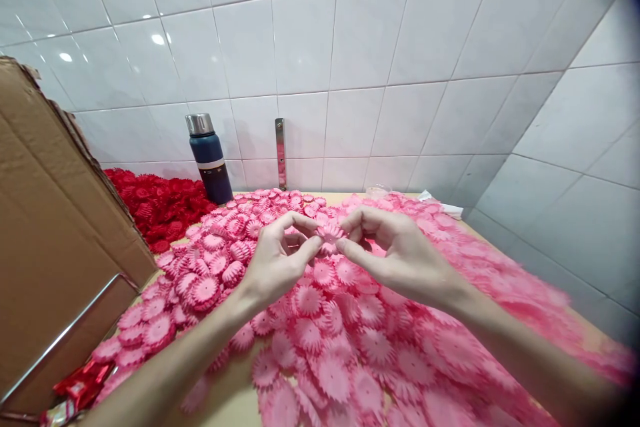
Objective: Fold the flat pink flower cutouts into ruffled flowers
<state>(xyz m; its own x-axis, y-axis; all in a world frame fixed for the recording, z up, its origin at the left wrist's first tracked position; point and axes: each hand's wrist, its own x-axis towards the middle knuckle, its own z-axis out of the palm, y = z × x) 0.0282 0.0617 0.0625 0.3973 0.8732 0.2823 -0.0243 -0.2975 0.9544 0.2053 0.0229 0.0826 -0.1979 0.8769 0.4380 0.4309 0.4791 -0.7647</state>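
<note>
Between my two hands, over the pile, is a small pink flower-shaped piece (330,238) with a scalloped edge and a hole at its middle. My left hand (285,250) pinches its left edge between thumb and fingers. On the opposite edge, my right hand (383,243) has a matching pinch. Underneath and all around lie many loose pink petal discs (333,373), spread thickly over the pale tabletop (233,387). To the left of my left hand, cupped pink flowers (205,288) are heaped up.
A dark blue bottle (210,163) stands at the back left, beside a heap of red flower pieces (160,203). A cardboard box (60,233) rises at the left edge. Red wrappers (83,383) lie below it. A metal strip (281,153) stands against the tiled wall (305,40).
</note>
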